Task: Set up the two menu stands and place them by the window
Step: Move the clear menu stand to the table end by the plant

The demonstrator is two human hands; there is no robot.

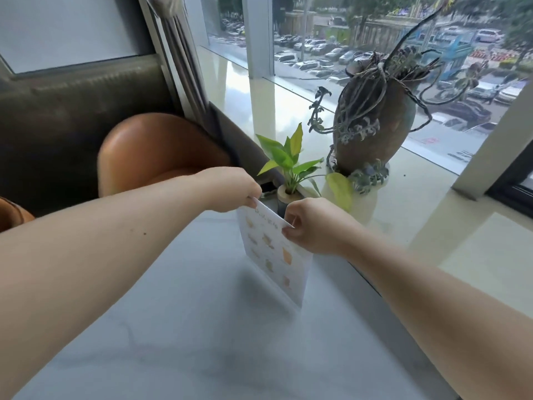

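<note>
Our left hand (230,189) and right hand (311,226) each pinch a top corner of the menu stand (274,252), which stands upright on the grey table (173,327) at its window edge, just in front of the small green plant (291,166). If we pull unevenly, the light stand could tip or slide off toward the sill (418,197), or knock the plant. Its long axis runs vertically; its printed face points toward us and slightly left. We see no second stand.
</note>
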